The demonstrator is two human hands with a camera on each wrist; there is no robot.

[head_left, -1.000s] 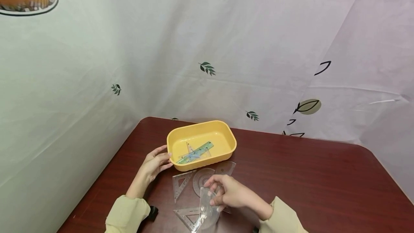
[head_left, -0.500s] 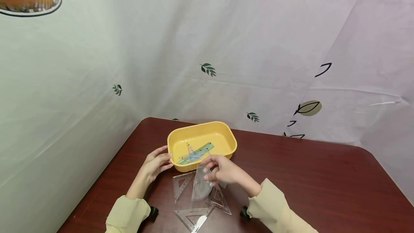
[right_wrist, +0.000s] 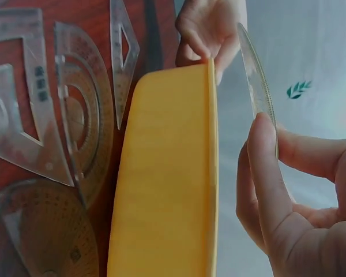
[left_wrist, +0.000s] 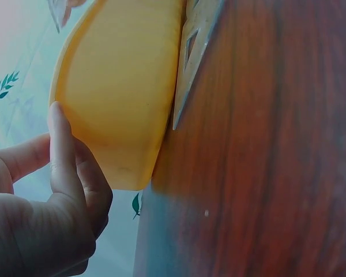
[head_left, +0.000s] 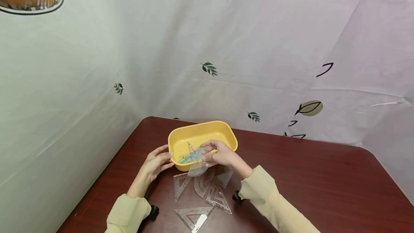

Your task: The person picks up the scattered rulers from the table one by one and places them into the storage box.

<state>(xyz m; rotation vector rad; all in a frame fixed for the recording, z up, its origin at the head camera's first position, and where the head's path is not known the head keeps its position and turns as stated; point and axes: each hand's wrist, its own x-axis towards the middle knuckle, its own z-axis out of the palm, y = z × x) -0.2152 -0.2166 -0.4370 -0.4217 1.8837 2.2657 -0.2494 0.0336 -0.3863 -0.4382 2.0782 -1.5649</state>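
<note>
Pale sheeting [head_left: 265,39], creased (and printed with green sprigs [head_left: 209,69]), hangs behind and on both sides of a dark red, wood-grained table [head_left: 307,175] with rounded far corners.

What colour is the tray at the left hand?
Yellow; the tray shows best in the head view.

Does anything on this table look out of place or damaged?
Nothing looks spilled or visibly damaged. It's only untidy: clear set squares and protractors lie at mixed angles in front of the yellow bin, which sits askew to the back edge of the table.
</note>
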